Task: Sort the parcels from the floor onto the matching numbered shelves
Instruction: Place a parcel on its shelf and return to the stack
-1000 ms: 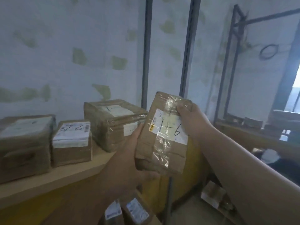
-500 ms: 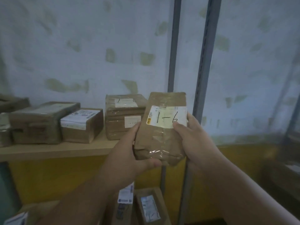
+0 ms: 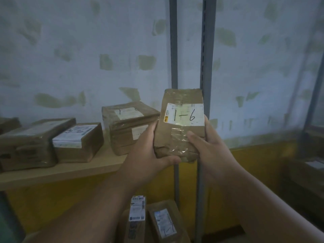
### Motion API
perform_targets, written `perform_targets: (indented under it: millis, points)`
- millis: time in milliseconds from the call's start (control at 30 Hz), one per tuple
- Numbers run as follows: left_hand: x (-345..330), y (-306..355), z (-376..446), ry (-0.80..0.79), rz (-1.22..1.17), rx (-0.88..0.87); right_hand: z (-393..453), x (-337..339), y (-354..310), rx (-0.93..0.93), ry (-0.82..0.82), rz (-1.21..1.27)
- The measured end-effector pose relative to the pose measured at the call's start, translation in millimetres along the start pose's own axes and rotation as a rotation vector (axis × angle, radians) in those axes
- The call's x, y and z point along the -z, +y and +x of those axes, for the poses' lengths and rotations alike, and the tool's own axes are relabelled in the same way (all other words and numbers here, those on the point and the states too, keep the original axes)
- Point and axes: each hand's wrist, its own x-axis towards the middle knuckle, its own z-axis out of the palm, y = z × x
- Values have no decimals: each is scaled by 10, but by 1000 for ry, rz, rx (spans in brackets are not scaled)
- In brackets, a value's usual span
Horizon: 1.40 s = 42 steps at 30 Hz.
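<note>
I hold a small brown taped parcel [image 3: 180,135] upright in front of me. Its white label reads "1-6". My left hand [image 3: 149,155] grips its left side and bottom edge, thumb under the lower front. My right hand [image 3: 208,146] clasps its right side, thumb across the taped front. Behind it runs a wooden shelf [image 3: 70,171] carrying several brown parcels. The nearest shelf parcel [image 3: 126,127], just left of my left hand, has a label starting with "1".
Two grey metal uprights [image 3: 206,58] rise right behind the held parcel. A labelled box [image 3: 78,141] and a bigger box [image 3: 29,146] stand further left on the shelf. More parcels [image 3: 163,221] lie on a lower level. Another rack [image 3: 312,137] stands at the right.
My view has swung left, so the shelf and its parcels now face me more squarely. The parcel turned upright with its label towards me. Both hands kept their grip throughout.
</note>
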Motion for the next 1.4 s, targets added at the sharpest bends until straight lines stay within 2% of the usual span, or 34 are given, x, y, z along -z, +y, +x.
perform_targets:
  millis: [167, 400, 467, 500, 567, 600, 667, 733, 833, 1067, 1400]
  points:
    - [-17, -83, 56, 20, -6, -54, 81, -50, 28, -59, 3, 105]
    - [199, -61, 175, -72, 133, -20, 139, -159, 28, 17, 153, 168]
    - [311, -53, 192, -19, 217, -57, 158, -151, 13, 14, 163, 210]
    - [365, -69, 227, 78, 267, -96, 155, -148, 7, 7, 166, 224]
    - [481, -161, 394, 253, 439, -210, 143, -157, 2, -7, 175, 236]
    - [524, -214, 507, 269, 583, -257, 137, -165, 6, -16, 180, 233]
    - [574, -353, 698, 178, 913, -277, 131, -175, 19, -37, 179, 223]
    - [594, -501, 778, 48, 1164, -205, 131, -200, 28, -46, 179, 205]
    - [628, -588, 762, -5, 1350, -209, 120, -239, 35, -47, 164, 157]
    - [979, -617, 788, -17, 1382, -193, 115, -340, 108, -94, 148, 195]
    - [1272, -741, 556, 80, 1340, -211, 254, -335, 57, -175, 218, -18]
